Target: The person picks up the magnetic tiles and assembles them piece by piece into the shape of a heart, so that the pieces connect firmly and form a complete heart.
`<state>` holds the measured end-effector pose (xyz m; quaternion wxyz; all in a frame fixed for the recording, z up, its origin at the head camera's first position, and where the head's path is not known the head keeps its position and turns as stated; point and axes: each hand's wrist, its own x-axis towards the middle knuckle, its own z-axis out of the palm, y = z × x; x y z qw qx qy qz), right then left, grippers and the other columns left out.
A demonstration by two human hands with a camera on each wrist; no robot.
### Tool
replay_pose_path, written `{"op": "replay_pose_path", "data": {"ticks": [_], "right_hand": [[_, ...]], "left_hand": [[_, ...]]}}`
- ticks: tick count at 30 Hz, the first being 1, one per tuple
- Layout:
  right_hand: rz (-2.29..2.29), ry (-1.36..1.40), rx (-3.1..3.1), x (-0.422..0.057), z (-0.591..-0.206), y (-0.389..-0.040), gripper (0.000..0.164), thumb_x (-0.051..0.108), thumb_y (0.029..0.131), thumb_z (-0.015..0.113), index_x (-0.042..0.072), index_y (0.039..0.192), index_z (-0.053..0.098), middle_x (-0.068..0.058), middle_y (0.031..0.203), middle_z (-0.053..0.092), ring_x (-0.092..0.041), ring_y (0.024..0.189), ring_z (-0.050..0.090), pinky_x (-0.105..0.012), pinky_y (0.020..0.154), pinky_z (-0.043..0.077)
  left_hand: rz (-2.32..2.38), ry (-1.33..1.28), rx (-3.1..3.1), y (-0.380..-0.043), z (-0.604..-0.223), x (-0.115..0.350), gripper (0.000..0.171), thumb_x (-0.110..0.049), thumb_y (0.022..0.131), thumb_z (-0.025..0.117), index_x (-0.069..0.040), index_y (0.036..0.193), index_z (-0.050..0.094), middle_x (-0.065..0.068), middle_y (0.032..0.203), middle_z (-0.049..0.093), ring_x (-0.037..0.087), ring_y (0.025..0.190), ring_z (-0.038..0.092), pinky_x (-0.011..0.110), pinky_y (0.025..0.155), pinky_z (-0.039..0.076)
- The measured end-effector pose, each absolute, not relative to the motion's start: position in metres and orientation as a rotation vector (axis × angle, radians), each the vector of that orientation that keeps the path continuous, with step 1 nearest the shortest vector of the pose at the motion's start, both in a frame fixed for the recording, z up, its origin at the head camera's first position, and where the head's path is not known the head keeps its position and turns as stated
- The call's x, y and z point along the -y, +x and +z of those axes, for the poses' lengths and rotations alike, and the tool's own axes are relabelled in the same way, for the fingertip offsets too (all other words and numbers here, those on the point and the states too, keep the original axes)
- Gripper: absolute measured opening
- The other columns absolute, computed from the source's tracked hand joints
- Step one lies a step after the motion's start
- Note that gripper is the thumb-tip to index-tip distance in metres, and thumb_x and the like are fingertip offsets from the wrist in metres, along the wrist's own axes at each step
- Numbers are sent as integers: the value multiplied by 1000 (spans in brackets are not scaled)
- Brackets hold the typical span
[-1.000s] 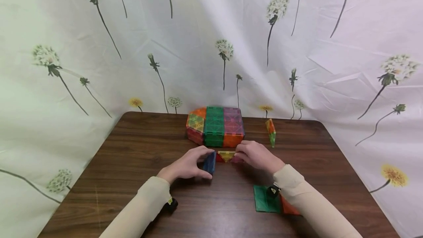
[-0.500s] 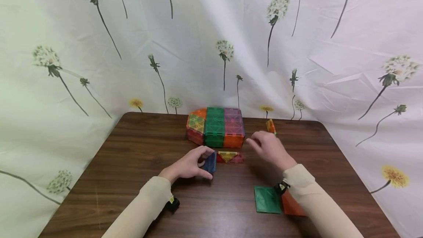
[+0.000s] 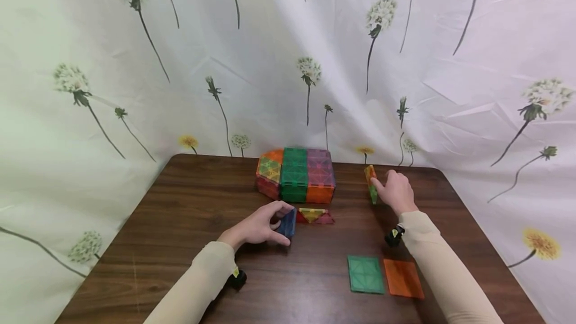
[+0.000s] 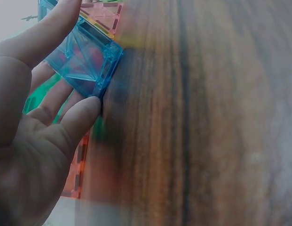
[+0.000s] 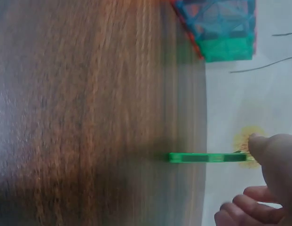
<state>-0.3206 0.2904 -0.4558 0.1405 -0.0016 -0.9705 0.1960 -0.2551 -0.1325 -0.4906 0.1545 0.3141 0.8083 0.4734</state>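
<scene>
My left hand (image 3: 258, 225) holds a translucent blue magnetic tile (image 3: 289, 222) upright on the table, thumb on the near edge and fingers at the far edge. Beside that blue tile a low row of small triangular tiles, a yellow one (image 3: 311, 215) between reddish ones, stands upright. At the right, my right hand (image 3: 397, 190) is at an upright orange-and-green tile piece (image 3: 373, 193). In the right wrist view its thumb (image 5: 259, 144) is at the top end of the green edge (image 5: 207, 157), and the visible fingers are spread apart from it.
A box-like build of magnetic tiles (image 3: 295, 176) in green, purple, orange and yellow stands near the back edge. A green square tile (image 3: 366, 274) and an orange square tile (image 3: 403, 278) lie flat at the front right. A dandelion-print cloth (image 3: 252, 54) hangs behind the table.
My right hand has left the row of small triangles and moved right to the upright orange-and-green piece. The left hand has stayed at the blue tile.
</scene>
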Motion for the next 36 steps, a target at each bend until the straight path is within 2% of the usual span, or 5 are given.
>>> {"op": "replay_pose_path", "data": {"ticks": [8, 15, 22, 31, 36], "right_hand": [[565, -34, 2779, -293, -456, -322, 31, 24, 102, 66, -4, 90, 74, -22, 86, 73, -36, 72, 67, -51, 60, 54], [581, -38, 2756, -296, -455, -317, 24, 17, 102, 66, -3, 91, 74, -22, 88, 73, -36, 74, 67, -51, 62, 54], [580, 157, 2656, -302, -462, -313, 18, 11, 100, 70, -3, 88, 72, -17, 82, 71, -33, 72, 64, -51, 66, 52], [629, 446, 2501, -303, -455, -294, 9, 7, 97, 76, 3, 90, 72, -9, 78, 68, -17, 63, 55, -40, 62, 47], [685, 509, 2461, -300, -447, -277, 6, 5, 95, 77, 7, 92, 73, -3, 81, 68, -11, 64, 56, -33, 59, 48]], "left_hand": [[1372, 863, -2300, -255, -492, 131, 77, -26, 83, 93, -17, 147, 52, 2, 142, 52, 21, 131, 51, 41, 107, 53], [1409, 841, -2283, -255, -495, 131, 77, -25, 82, 93, -17, 147, 53, 2, 141, 54, 21, 131, 52, 42, 107, 52], [1401, 863, -2321, -255, -495, 132, 78, -26, 81, 94, -17, 147, 54, 2, 137, 56, 22, 127, 53, 40, 103, 55], [1416, 891, -2397, -255, -497, 133, 79, -30, 80, 95, -15, 147, 55, 2, 135, 57, 22, 123, 54, 36, 97, 58], [1403, 907, -2417, -255, -497, 134, 81, -30, 81, 94, -16, 150, 55, 3, 132, 57, 23, 122, 55, 37, 97, 58]]}}
